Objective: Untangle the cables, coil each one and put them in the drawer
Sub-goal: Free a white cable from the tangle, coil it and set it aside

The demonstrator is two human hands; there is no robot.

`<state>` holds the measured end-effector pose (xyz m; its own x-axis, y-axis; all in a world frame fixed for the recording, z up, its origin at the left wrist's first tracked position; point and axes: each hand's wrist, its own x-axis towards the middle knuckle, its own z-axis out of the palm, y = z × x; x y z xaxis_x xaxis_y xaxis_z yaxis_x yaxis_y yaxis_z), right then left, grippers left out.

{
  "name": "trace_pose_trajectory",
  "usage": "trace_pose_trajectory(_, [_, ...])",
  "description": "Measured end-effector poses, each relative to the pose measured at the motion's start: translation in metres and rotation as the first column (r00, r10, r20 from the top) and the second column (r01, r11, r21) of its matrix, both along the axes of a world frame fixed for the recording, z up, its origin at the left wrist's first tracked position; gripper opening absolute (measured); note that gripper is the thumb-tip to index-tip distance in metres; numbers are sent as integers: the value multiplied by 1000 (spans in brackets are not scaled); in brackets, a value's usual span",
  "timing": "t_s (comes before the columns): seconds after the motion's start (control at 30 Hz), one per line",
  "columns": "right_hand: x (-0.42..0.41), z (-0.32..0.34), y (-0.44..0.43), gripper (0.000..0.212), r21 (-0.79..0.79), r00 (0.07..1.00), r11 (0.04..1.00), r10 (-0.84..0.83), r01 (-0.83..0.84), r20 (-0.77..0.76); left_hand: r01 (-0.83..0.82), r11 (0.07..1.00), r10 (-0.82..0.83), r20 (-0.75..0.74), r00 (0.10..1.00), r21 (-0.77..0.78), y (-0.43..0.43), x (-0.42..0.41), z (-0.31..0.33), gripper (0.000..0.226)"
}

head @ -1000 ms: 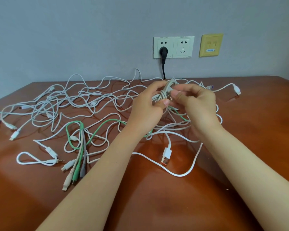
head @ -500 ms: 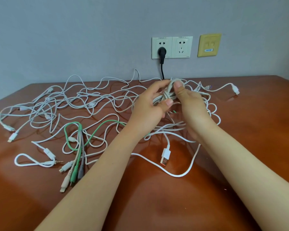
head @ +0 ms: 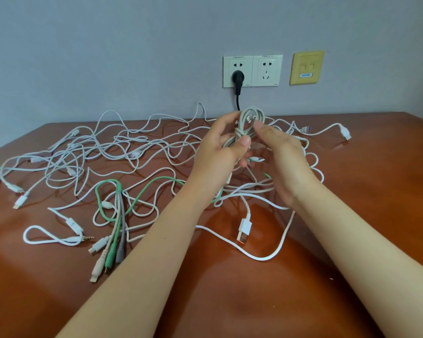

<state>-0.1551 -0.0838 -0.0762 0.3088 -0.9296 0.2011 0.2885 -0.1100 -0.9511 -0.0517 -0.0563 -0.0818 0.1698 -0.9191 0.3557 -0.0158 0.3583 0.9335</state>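
A small grey-white coiled cable (head: 250, 118) is held above the back of the brown table (head: 376, 191). My left hand (head: 217, 154) grips its lower part, the thumb pressed across the strands. My right hand (head: 285, 157) is close on the right, with its thumb against the coil and its fingers curled underneath. A loose tangle of white cables (head: 103, 152) spreads over the table's left and middle. A green cable (head: 144, 192) runs through it. A white USB plug (head: 244, 229) lies below my hands. No drawer is in view.
A bunch of cream, green and grey connector ends (head: 108, 254) and a white audio-jack lead (head: 59, 237) lie at front left. On the wall are two sockets (head: 266, 70), a black plug (head: 237, 79) in the left one, and a yellow plate (head: 306, 68).
Both hands have lifted the coil slightly. My right hand has slid from over the coil's front to its right side, so the top loop now shows.
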Motion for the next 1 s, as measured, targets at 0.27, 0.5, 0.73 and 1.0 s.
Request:
trace_pose_trajectory(0.27, [-2, -3, -4, 20, -8, 988, 989, -149, 148, -50, -132, 991, 125, 257, 958, 12, -3, 1, -5, 29])
trace_pose_trajectory(0.5, [-2, -6, -7, 8, -37, 990, 993, -114, 112, -79, -155, 983, 131, 216, 968, 101, -6, -1, -3, 18])
trace_pose_trajectory(0.73, [0, -6, -11, 13, -42, 998, 998, -38, 36, -43, 15, 983, 28, -232, 972, 181, -6, 5, 1, 28])
trace_pose_trajectory(1.0, [4, -10, -7, 15, -6, 985, 999, 47, -49, -168, 71, 986, -5, -409, 912, 148, -5, 14, 4, 30])
